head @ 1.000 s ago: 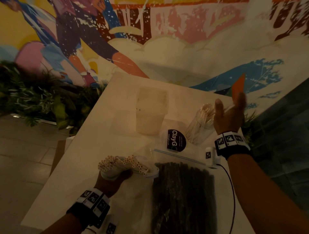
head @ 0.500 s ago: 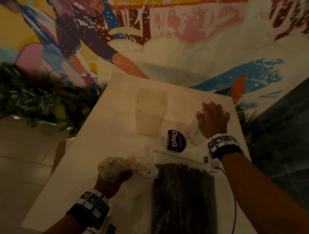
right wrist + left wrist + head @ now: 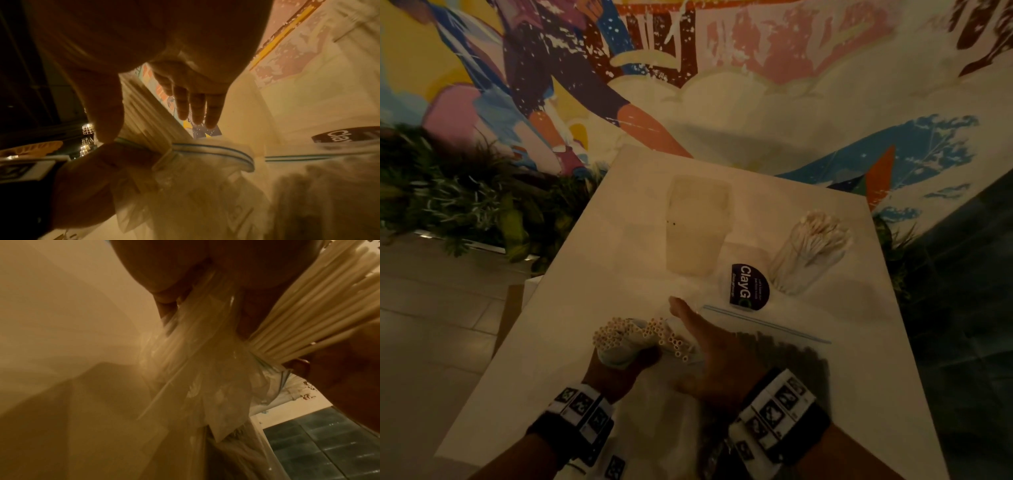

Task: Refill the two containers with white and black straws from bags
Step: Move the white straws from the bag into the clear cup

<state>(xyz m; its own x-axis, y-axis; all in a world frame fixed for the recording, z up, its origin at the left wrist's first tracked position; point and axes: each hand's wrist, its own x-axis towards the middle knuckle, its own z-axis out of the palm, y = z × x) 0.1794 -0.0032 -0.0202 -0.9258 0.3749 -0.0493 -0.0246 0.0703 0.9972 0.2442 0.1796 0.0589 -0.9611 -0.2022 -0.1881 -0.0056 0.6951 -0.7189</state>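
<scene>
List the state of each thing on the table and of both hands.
Left hand: grips the white-straw bag below its mouth.
White-straw bag: open, straws sticking out.
White straws: partly out of the bag.
Right hand: fingers straight, beside the straws.
Black-straw bag: flat on the table.
Square container: upright, looks empty.
Round container: tilted, holding white straws.

White straws [image 3: 643, 337]: bundle in a clear zip bag [image 3: 205, 369], open ends fanning out, lower centre of head view. Black straws [image 3: 796, 359]: flat in a sealed clear bag, lower right of centre. Square translucent container [image 3: 697, 226]: upright, empty, centre. Round clear container [image 3: 808, 253]: tilted, holding white straws, centre right.
</scene>
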